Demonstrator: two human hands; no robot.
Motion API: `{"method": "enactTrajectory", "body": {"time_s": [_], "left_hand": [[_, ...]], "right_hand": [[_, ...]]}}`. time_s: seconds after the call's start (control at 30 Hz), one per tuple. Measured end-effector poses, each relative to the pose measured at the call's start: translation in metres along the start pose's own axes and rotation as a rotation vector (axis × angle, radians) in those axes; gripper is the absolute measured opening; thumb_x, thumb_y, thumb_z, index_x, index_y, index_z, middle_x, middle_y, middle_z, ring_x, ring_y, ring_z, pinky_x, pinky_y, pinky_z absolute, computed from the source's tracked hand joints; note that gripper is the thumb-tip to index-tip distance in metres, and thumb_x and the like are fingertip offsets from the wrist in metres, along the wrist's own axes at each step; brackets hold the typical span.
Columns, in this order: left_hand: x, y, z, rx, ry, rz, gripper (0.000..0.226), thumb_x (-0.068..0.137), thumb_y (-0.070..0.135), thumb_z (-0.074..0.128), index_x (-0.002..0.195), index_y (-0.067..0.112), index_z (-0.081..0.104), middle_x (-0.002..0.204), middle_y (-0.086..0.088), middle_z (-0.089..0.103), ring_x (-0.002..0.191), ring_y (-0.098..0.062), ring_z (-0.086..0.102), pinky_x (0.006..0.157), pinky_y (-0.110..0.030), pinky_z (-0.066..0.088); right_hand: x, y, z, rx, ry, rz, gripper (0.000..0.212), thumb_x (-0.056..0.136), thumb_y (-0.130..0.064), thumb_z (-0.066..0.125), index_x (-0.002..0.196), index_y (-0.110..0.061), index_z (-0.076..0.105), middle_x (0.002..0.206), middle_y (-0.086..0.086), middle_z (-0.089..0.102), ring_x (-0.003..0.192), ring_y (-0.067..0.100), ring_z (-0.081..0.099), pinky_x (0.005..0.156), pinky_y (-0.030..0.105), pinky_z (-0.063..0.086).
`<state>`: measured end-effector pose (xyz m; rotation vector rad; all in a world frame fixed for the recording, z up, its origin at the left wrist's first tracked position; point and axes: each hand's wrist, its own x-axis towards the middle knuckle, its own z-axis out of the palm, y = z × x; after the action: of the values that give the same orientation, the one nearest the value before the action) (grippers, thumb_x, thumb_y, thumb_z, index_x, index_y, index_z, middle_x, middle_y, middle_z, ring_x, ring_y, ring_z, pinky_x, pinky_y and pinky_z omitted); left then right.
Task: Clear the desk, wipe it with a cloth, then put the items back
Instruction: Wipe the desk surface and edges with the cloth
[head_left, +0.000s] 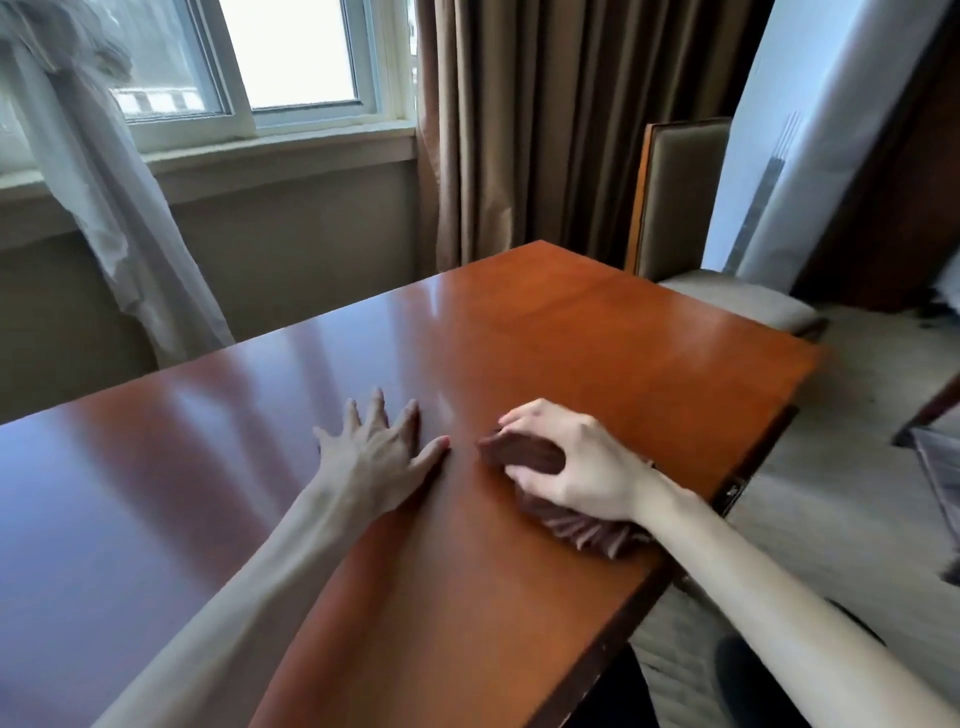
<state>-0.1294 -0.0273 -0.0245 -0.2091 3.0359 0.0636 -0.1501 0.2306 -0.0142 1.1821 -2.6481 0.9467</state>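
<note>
The desk (597, 332) is showing a glossy reddish-brown wooden top, and both of the person's bare forearms are reaching over it from the near edge. The left hand (387, 449) is lying flat on the desk near its middle, palm down, with fingers straight and spread and the thumb stretched out toward the cloth. The right hand (569, 460) is sitting just beside the left hand, on the side nearer the desk's right edge, and it is gripping a dark brown cloth (524, 457): the fingers are curling over the bunched front of it while the thumb is pressing against its near side. The cloth is resting on the desk under that hand, and its loose folded end is fanning out from beneath the wrist toward the desk's near right edge. A padded chair (685, 208) is standing past the desk's far right corner. Brown curtains (545, 124) are hanging beyond the desk's far corner, and a window (291, 57) with a white sheer drape (88, 156) is sitting beyond the desk's far left side.
</note>
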Motion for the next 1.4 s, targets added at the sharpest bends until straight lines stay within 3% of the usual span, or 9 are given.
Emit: {"method": "enactTrajectory", "body": {"time_s": [0.17, 0.27, 0.4, 0.63, 0.73, 0.87, 1.1, 1.3, 1.4], "left_hand": [[0.0, -0.003, -0.002, -0.003, -0.05, -0.024, 0.08, 0.087, 0.084, 0.017, 0.154, 0.041, 0.016, 0.16, -0.005, 0.021, 0.145, -0.031, 0.021, 0.104, -0.058, 0.037], [0.003, -0.002, -0.003, 0.018, -0.042, -0.025, 0.079, 0.087, 0.084, 0.017, 0.153, 0.04, 0.019, 0.158, -0.006, 0.024, 0.143, -0.033, 0.024, 0.101, -0.058, 0.039], [-0.002, -0.001, 0.001, 0.039, -0.013, -0.037, 0.079, 0.089, 0.081, 0.013, 0.157, 0.041, 0.009, 0.165, -0.007, 0.013, 0.149, -0.033, 0.014, 0.106, -0.063, 0.032], [-0.002, 0.001, 0.004, 0.069, -0.022, -0.042, 0.079, 0.089, 0.081, 0.01, 0.157, 0.041, 0.005, 0.166, -0.008, 0.008, 0.151, -0.034, 0.011, 0.107, -0.064, 0.031], [0.001, 0.002, 0.003, 0.063, -0.034, -0.045, 0.079, 0.089, 0.08, 0.013, 0.157, 0.041, 0.005, 0.166, -0.008, 0.008, 0.151, -0.035, 0.01, 0.107, -0.064, 0.032], [0.003, 0.002, 0.003, 0.071, -0.035, -0.045, 0.08, 0.088, 0.081, 0.012, 0.157, 0.04, 0.005, 0.166, -0.008, 0.008, 0.151, -0.036, 0.01, 0.107, -0.065, 0.033], [0.001, 0.003, 0.005, 0.075, -0.034, -0.056, 0.079, 0.09, 0.079, 0.01, 0.157, 0.039, 0.003, 0.166, -0.009, 0.006, 0.15, -0.036, 0.009, 0.107, -0.064, 0.032], [0.009, 0.004, -0.006, 0.036, -0.123, -0.05, 0.075, 0.092, 0.077, 0.019, 0.155, 0.037, 0.016, 0.163, -0.012, 0.016, 0.148, -0.037, 0.018, 0.106, -0.061, 0.032], [0.019, 0.008, -0.019, 0.018, -0.055, 0.005, 0.062, 0.095, 0.072, 0.02, 0.138, 0.032, 0.041, 0.143, -0.007, 0.041, 0.134, -0.031, 0.038, 0.102, -0.055, 0.038]], "right_hand": [[0.061, 0.041, 0.015, -0.426, 0.387, 0.601, 0.028, 0.088, -0.032, 0.064, 0.109, -0.014, 0.067, 0.117, 0.011, 0.061, 0.106, 0.039, 0.056, 0.091, 0.042, 0.048], [0.045, -0.008, 0.043, -0.373, 0.374, 0.314, 0.029, 0.085, -0.032, 0.064, 0.109, -0.018, 0.068, 0.114, 0.004, 0.062, 0.101, 0.032, 0.058, 0.091, 0.041, 0.052], [-0.001, -0.031, 0.031, 0.02, 0.002, -0.121, 0.033, 0.085, -0.031, 0.072, 0.117, -0.022, 0.069, 0.125, -0.007, 0.063, 0.113, 0.013, 0.062, 0.103, 0.028, 0.048], [0.07, 0.07, -0.005, -0.342, 0.394, 0.584, 0.034, 0.089, -0.037, 0.066, 0.116, -0.016, 0.068, 0.12, 0.007, 0.062, 0.11, 0.034, 0.059, 0.091, 0.038, 0.05], [0.059, 0.034, 0.022, -0.358, 0.384, 0.392, 0.03, 0.084, -0.037, 0.064, 0.11, -0.022, 0.068, 0.116, 0.0, 0.062, 0.104, 0.029, 0.059, 0.089, 0.038, 0.053], [0.03, 0.004, 0.02, -0.006, -0.017, -0.078, 0.034, 0.085, -0.037, 0.071, 0.118, -0.029, 0.067, 0.127, -0.016, 0.06, 0.115, 0.008, 0.06, 0.099, 0.027, 0.05], [0.099, 0.072, 0.003, -0.327, 0.379, 0.554, 0.033, 0.088, -0.04, 0.065, 0.114, -0.021, 0.067, 0.121, 0.001, 0.06, 0.111, 0.029, 0.057, 0.09, 0.04, 0.053], [0.052, 0.026, 0.023, -0.092, 0.11, -0.002, 0.039, 0.082, -0.04, 0.07, 0.12, -0.032, 0.069, 0.129, -0.016, 0.061, 0.113, 0.01, 0.06, 0.1, 0.022, 0.047], [0.071, 0.063, 0.004, -0.076, 0.09, 0.087, 0.04, 0.082, -0.043, 0.07, 0.12, -0.031, 0.07, 0.128, -0.013, 0.063, 0.117, 0.011, 0.06, 0.103, 0.031, 0.049]]}}
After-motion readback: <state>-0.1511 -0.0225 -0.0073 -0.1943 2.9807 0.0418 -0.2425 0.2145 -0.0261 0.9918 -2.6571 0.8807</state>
